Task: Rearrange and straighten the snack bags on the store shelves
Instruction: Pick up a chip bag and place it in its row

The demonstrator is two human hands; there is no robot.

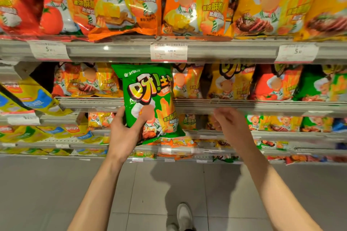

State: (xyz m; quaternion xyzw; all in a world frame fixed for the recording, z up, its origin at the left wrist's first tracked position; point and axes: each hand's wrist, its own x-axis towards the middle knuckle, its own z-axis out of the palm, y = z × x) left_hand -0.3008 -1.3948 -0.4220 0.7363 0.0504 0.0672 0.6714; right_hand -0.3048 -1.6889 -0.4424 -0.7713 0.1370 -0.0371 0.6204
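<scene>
Here our left hand (125,130) grips the green snack bag (150,103) by its lower left corner, thumb across the front, fingers curled round the left edge. We hold the bag upright in front of the shelves, its top edge just under the upper shelf rail (131,50) and its lower part overlapping the middle shelf edge (244,106). Our right hand (230,124) hovers just right of the bag, apart from it, fingers loosely curled and holding nothing; it is blurred, so we cannot tell more. Orange and yellow bags (189,3) stand packed along the upper shelf. Below our forearms lies open grey floor (47,193), with a white shoe (185,215) near the bottom edge.
</scene>
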